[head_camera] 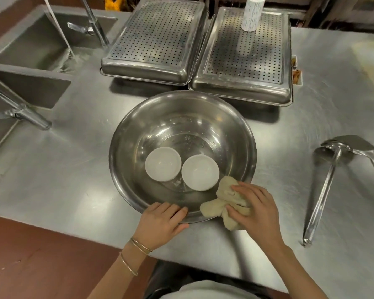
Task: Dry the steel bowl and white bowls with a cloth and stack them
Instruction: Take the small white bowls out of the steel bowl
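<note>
Hiding much of cloth (213,209): right hand (257,210)

No legible text before me — the white cylinder (252,12) standing on the right perforated tray (244,57) carries rows of grey print, too blurred for me to read.

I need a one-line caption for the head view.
Right hand holds a cloth on the steel bowl, left hand grips its rim, two white bowls sit inside.

two white bowls (163,164) (200,172) upright inside wet steel bowl (138,126)
</note>
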{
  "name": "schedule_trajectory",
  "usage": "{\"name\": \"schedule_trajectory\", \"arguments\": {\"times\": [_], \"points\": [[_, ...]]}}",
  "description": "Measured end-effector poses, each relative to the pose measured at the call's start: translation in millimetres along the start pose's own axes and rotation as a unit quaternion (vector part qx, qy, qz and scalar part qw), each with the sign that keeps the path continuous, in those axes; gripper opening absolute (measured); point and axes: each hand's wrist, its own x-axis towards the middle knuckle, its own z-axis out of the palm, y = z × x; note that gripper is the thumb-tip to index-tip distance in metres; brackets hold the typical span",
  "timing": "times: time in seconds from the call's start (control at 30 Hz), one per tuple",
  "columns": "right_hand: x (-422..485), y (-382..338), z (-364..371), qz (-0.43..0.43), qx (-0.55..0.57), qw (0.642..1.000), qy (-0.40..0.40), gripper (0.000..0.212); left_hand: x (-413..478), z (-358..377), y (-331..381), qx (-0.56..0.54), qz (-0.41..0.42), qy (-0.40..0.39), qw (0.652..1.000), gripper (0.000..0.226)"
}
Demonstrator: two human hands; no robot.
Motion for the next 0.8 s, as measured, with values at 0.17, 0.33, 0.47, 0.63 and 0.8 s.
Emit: {"name": "schedule_trajectory", "arguments": {"times": [0.17, 0.33, 0.47, 0.63, 0.8], "points": [[-37.2, 0.3, -18.7, 0.137, -0.005, 0.983, 0.125, 0.039, 3.1, -1.2, -13.9, -0.003, 0.018, 0.012, 1.000, 0.034], [-72.2, 11.4, 3.1, 0.240, -0.043, 0.964, 0.103, 0.038, 9.9, -0.8, -15.7, -0.051, 0.007, 0.010, 0.999, 0.036], [-75.5, 19.8, 34.0, 0.250, 0.015, 0.968, 0.009, 0.035, 14.3, -9.0, -22.9, -0.094, 0.003, 0.007, 0.995, 0.040], [-58.6, -8.2, 18.4, 0.255, 0.026, 0.957, 0.135, 0.033, 14.3, -14.8, -32.8, -0.132, 0.025, -0.022, 0.991, 0.041], [0.5, -36.0, 20.0, 0.121, 0.009, 0.989, 0.085, 0.036, 12.7, -17.3, -38.3, -0.147, 0.034, -0.037, 0.988, 0.037]]}}
